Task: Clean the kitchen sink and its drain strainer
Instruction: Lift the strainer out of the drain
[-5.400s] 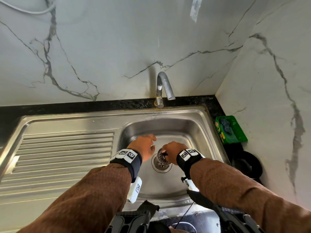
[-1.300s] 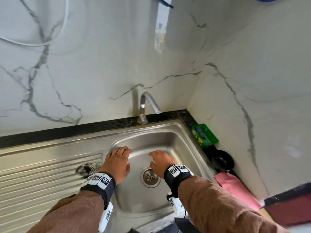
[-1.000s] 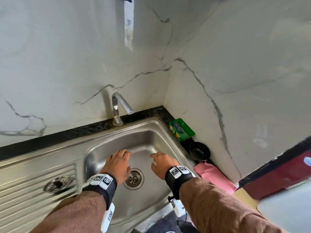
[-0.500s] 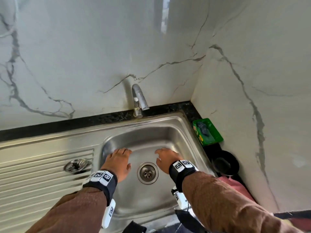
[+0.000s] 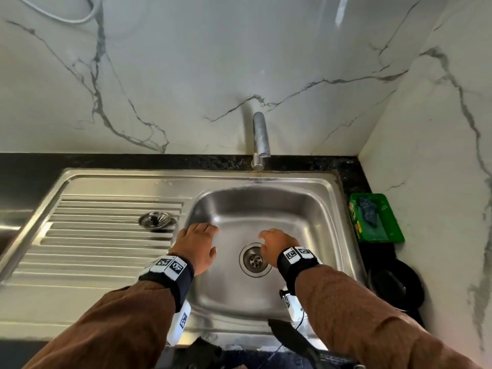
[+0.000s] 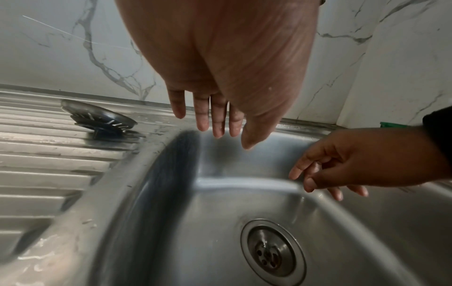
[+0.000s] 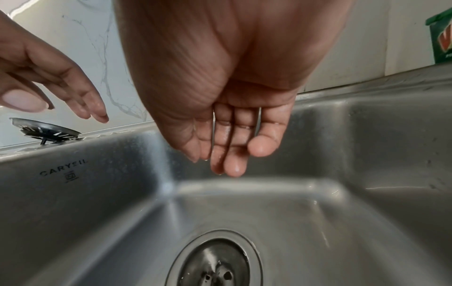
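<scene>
Two empty, slack grips: left hand [image 5: 197, 245] nearer the round steel drain strainer [image 5: 155, 220], at its ten o'clock; right hand [image 5: 277, 245] over the stainless sink [image 5: 314, 209].

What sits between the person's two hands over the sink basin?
Only bare steel: between the left hand and right hand lies the basin floor of the stainless steel sink, with the open round drain hole nearer the right hand. The head view shows it.

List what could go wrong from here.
1. The drain is uncovered, so loosened debris could wash straight down.
2. The strainer sits tilted on the ribbed drainboard near the basin edge; the left hand could knock it in.
3. Both hands look wet, so grip may slip.
</scene>
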A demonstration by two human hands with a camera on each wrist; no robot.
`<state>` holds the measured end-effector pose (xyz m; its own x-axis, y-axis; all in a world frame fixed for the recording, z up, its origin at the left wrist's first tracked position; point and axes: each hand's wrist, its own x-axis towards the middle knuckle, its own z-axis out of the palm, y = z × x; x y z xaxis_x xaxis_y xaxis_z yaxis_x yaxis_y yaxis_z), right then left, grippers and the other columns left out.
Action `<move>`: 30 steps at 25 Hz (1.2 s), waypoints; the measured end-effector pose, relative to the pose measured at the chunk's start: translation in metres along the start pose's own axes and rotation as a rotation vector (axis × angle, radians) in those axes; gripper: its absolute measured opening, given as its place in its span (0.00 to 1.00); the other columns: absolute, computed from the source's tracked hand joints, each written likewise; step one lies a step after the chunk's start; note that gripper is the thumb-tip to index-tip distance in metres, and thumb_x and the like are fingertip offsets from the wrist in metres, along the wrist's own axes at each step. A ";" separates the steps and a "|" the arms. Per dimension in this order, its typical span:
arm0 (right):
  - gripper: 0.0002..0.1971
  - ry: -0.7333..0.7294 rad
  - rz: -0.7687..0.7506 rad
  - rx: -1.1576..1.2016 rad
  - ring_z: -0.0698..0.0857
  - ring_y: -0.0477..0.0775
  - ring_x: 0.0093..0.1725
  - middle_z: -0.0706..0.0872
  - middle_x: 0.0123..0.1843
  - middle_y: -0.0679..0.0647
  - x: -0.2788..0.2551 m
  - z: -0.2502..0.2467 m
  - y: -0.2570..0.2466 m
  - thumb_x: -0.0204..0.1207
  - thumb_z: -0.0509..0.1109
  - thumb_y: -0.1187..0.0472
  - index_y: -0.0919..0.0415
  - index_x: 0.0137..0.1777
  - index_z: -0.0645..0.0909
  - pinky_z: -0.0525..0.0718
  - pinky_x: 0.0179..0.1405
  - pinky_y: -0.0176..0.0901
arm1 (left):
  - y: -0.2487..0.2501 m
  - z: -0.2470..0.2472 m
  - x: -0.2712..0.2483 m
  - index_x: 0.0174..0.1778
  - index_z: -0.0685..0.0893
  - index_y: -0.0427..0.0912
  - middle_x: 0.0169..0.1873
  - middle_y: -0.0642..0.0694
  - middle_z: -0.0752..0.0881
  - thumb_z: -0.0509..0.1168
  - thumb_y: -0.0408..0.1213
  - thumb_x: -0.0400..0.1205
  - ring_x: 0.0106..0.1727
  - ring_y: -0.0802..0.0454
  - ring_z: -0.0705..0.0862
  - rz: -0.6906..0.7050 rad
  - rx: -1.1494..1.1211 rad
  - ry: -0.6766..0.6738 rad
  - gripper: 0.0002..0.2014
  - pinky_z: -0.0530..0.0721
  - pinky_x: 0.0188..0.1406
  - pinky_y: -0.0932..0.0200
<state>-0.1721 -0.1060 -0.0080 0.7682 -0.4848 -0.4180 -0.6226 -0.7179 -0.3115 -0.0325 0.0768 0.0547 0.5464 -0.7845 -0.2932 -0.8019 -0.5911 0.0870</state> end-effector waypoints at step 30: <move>0.23 0.095 0.259 0.101 0.83 0.55 0.68 0.81 0.72 0.49 -0.085 -0.023 -0.005 0.78 0.66 0.53 0.46 0.74 0.75 0.80 0.68 0.45 | 0.006 -0.022 0.022 0.76 0.69 0.54 0.74 0.53 0.74 0.60 0.48 0.84 0.77 0.50 0.68 0.343 -0.009 0.037 0.23 0.66 0.76 0.47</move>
<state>-0.2309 -0.0727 0.0481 0.5897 -0.6933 -0.4143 -0.8076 -0.5131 -0.2908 -0.0201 0.0519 0.0699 0.2540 -0.9439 -0.2111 -0.9382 -0.2935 0.1832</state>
